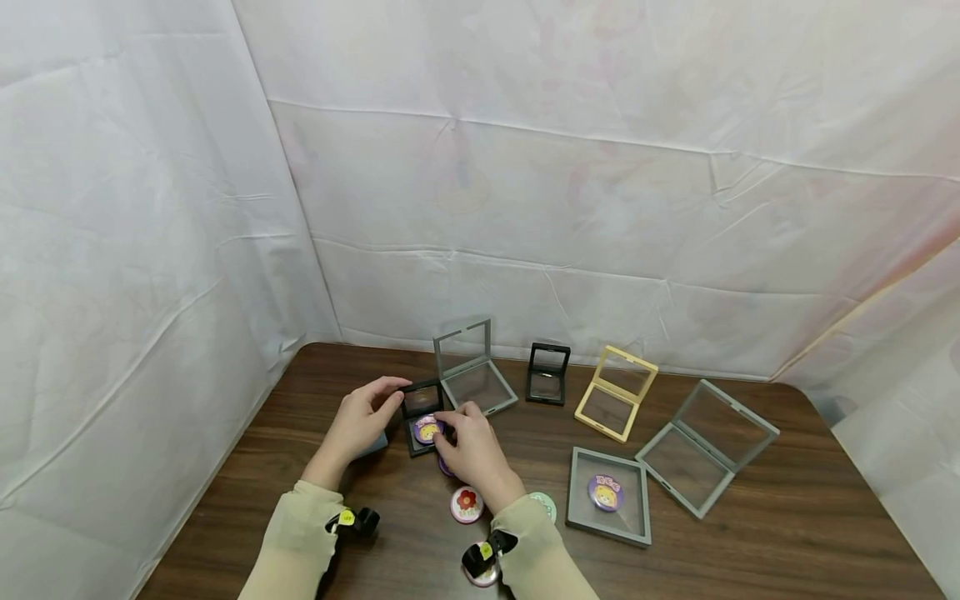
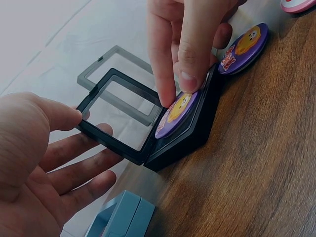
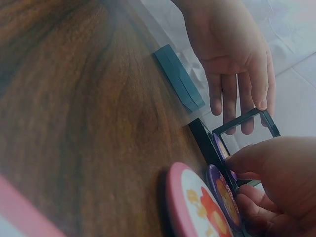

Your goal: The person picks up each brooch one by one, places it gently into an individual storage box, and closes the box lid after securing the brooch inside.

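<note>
A small black display case [image 2: 177, 149] stands hinged open on the table, its clear window framed in black. My left hand [image 1: 356, 425] pinches the upper edge of its lid between thumb and index finger, the other fingers spread behind. Thumb and fingers of my right hand [image 1: 474, 450] hold a round purple badge [image 2: 174, 118] with a yellow cartoon face, at the case's base. In the left wrist view the badge lies tilted over the base; whether it is fully seated I cannot tell. A second purple badge [image 2: 244, 49] lies beside the case, partly under my right hand in the head view.
A blue-grey case [image 2: 123, 217] sits left of the black one. Nearer are a red-flower badge [image 1: 467, 505] and a green badge [image 1: 544, 506]. Behind and right stand open frames: grey [image 1: 501, 407], black [image 1: 546, 401], yellow [image 1: 600, 427], large grey [image 1: 678, 498]. A grey tray [image 1: 609, 533] holds a purple badge.
</note>
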The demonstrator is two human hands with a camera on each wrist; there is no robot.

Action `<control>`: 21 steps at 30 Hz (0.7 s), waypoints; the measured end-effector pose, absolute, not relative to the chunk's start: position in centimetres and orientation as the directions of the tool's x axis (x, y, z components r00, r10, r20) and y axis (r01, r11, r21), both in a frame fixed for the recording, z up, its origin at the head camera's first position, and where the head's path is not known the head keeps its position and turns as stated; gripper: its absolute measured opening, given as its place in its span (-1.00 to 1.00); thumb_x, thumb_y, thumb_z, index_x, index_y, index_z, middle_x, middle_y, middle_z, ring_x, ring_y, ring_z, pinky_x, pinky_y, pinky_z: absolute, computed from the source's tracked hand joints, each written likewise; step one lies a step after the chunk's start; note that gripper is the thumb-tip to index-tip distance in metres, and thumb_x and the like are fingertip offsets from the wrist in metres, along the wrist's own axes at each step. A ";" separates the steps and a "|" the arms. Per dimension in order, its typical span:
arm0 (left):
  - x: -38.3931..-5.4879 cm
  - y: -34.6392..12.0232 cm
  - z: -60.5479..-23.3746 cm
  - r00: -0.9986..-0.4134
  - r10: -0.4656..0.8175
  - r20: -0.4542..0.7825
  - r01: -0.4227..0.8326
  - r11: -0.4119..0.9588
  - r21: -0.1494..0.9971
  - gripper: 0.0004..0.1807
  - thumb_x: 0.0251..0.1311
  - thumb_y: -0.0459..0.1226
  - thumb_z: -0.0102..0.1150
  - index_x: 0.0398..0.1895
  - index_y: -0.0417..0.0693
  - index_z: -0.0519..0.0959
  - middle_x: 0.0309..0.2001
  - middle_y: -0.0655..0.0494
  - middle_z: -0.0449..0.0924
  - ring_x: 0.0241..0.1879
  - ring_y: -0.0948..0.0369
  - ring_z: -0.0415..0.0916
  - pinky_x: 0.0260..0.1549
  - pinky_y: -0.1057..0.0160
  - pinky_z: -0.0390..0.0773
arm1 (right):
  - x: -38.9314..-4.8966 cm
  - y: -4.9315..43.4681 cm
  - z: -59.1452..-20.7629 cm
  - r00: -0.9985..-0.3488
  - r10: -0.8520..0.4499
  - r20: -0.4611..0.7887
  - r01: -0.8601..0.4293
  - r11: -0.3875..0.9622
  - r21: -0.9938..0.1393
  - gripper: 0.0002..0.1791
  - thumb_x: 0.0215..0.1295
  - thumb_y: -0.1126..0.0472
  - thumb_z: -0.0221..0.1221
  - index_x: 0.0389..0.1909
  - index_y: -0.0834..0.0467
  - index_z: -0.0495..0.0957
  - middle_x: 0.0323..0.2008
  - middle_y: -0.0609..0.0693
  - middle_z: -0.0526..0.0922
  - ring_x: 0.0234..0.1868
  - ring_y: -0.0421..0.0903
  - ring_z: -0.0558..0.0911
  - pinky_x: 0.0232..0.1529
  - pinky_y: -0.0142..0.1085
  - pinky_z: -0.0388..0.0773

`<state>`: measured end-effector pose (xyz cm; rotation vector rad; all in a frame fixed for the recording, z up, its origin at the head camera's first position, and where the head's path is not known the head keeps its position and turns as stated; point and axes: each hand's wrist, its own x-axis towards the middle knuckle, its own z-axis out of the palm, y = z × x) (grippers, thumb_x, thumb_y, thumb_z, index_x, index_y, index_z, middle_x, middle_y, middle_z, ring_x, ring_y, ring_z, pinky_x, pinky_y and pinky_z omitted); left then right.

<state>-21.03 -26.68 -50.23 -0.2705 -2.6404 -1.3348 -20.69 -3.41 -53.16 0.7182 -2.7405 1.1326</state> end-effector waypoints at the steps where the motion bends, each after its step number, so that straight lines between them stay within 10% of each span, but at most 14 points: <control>1: -21.0 -26.7 -50.2 -0.969 0.084 0.231 0.236 0.582 0.778 -0.74 0.63 -0.26 0.23 0.25 0.09 0.73 0.05 -0.05 0.81 -0.13 0.14 0.68 -0.12 0.07 0.61 | -20.7 -3.4 -53.2 -0.886 -0.387 0.256 -0.455 0.615 -0.644 -0.65 0.46 0.19 0.40 0.20 0.20 0.78 -0.14 0.02 0.56 -0.31 -0.22 0.48 -0.26 -0.34 0.53; 21: -21.0 -26.7 -50.1 -0.970 0.082 0.229 0.233 0.587 0.775 -0.74 0.63 -0.27 0.22 0.25 0.09 0.73 0.04 -0.01 0.81 -0.10 0.13 0.69 -0.09 0.05 0.62 | -20.4 -3.5 -52.9 -0.886 -0.380 0.265 -0.457 0.625 -0.633 -0.65 0.44 0.18 0.42 0.17 0.19 0.78 -0.11 0.05 0.58 -0.29 -0.19 0.50 -0.23 -0.29 0.57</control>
